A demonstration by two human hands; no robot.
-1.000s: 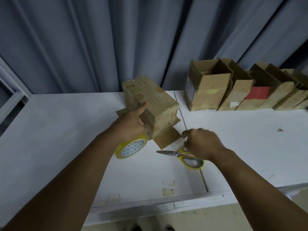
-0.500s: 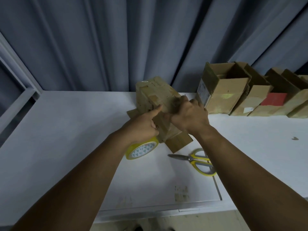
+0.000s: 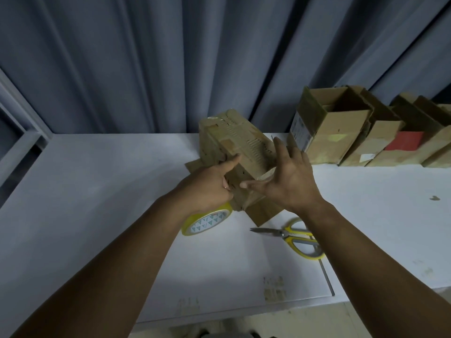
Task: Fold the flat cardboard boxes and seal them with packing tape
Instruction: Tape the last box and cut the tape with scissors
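Head view: the cardboard box (image 3: 240, 147) sits tilted at the middle of the white table (image 3: 97, 191), folded up, with glossy tape across its near end. The left hand (image 3: 210, 184) grips its near-left corner, thumb laid along the side. The right hand (image 3: 290, 181), fingers spread straight, presses the near end — smoothing tape down, I judge. The tape roll (image 3: 207, 220) lies just near-left of the box and the scissors (image 3: 295, 236) near-right. Folded boxes (image 3: 336, 132) line the far right, tops open — so this box looks almost sealed.
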